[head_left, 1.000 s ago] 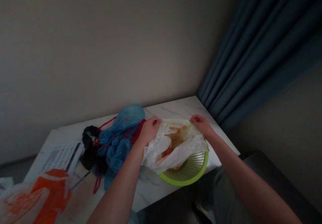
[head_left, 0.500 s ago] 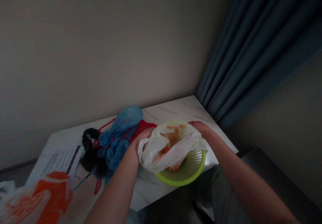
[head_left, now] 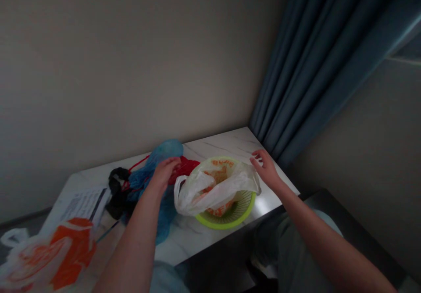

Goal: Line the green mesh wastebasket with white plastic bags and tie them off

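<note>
White bag (head_left: 190, 196) lies partly inside the green basket (head_left: 223, 226), overhanging its left side. Left of the basket, the left hand (head_left: 166, 171) is half open, holding nothing; right of the basket, the right hand (head_left: 265, 167) is spread, empty.

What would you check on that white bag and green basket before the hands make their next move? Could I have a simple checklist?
1. Basket upright: ok. The green basket stands on the table, opening upward.
2. Bag in the basket: ok. Part of the white bag sits inside.
3. Bag around the whole rim: not ok. The front rim is bare.
4. Bag reaching the bottom: cannot tell. Its folds hide that.
5. Hands empty: ok. The left hand and right hand are open, either side of the basket.
6. Left hand clear of the red bag: cannot tell. They overlap in this view.
</note>
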`<state>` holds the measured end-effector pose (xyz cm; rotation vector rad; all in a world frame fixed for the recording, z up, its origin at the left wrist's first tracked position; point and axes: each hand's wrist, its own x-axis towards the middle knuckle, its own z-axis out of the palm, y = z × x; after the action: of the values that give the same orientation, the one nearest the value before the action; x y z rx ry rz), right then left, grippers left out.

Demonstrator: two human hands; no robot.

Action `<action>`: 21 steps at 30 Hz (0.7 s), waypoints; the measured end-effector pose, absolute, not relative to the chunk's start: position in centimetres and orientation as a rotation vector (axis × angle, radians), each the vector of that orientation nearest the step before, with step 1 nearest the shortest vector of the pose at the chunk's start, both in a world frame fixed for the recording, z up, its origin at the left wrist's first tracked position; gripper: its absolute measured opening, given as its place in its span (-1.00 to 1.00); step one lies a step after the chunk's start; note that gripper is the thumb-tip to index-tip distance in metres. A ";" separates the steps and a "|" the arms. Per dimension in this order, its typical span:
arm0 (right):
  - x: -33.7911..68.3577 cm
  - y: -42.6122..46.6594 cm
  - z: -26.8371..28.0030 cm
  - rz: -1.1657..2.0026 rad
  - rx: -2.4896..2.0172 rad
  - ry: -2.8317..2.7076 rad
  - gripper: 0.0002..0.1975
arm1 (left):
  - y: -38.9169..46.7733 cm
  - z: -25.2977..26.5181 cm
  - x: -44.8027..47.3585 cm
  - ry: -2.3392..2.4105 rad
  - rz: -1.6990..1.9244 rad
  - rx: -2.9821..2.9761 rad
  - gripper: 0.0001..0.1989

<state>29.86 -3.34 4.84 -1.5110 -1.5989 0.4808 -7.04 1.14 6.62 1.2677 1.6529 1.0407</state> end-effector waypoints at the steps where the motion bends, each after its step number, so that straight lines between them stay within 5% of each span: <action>1: 30.0 -4.5 5.5 0.465 -1.459 -1.672 -0.78 | 0.2 7.4 -7.2 1.642 1.074 1.297 -0.62; 8: 29.3 -11.1 7.6 0.502 -1.382 -2.023 -0.49 | -10.3 9.1 -4.6 1.462 0.953 2.060 -0.74; 14: 29.7 -12.3 4.9 0.441 -1.656 -1.967 -0.75 | -14.3 5.8 -3.0 1.659 0.742 2.214 -0.47; 21: 29.7 -14.7 3.3 0.469 -1.705 -1.982 -0.25 | -16.6 4.7 -2.9 1.751 0.782 2.253 -0.75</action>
<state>29.73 -14.71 3.29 -1.7053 -1.9816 0.4687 -2.92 -16.59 4.67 2.2529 1.7513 0.7820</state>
